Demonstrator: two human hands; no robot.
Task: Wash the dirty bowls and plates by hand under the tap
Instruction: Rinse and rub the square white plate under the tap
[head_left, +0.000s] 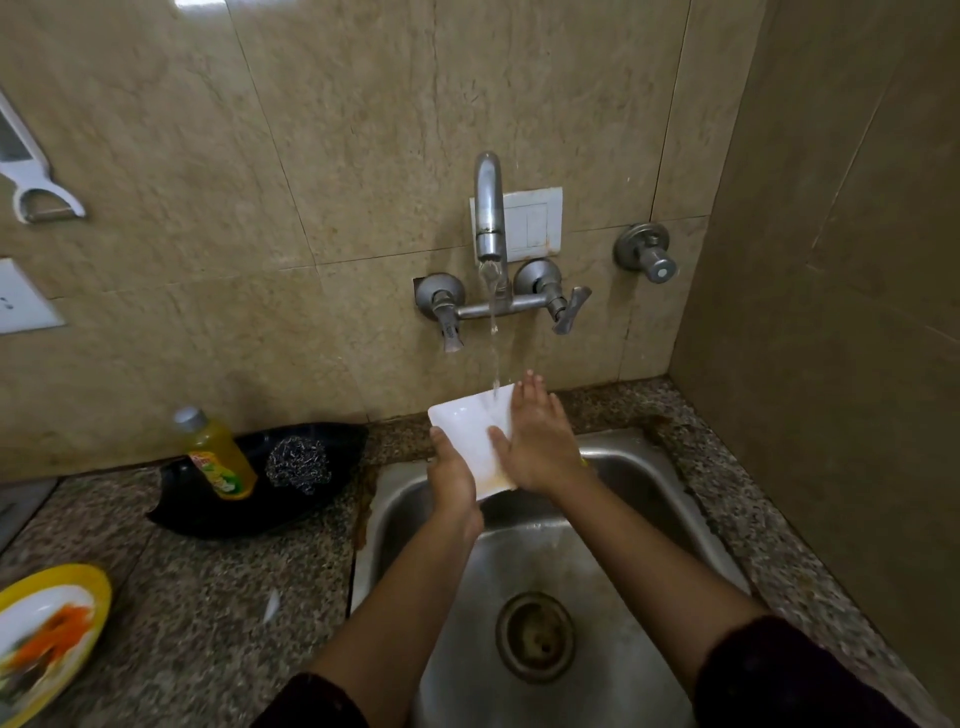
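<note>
Beige tiled walls back a speckled granite counter with a steel sink set into it. From the head view, water runs from the wall tap onto a white square plate, held tilted over the far end of the sink. Left hand reaches forward, forearm straight, fingers curled under the plate's near left edge with the thumb on top, gripping it. Right hand lies flat and spread on the plate's face, fingers pointing toward the wall, pressing rather than clasping. Both sleeves are dark and pushed up. On the counter to the left, a black tray carries a yellow soap bottle and a steel scrubber. A dirty yellow-rimmed plate sits at the near left.
</note>
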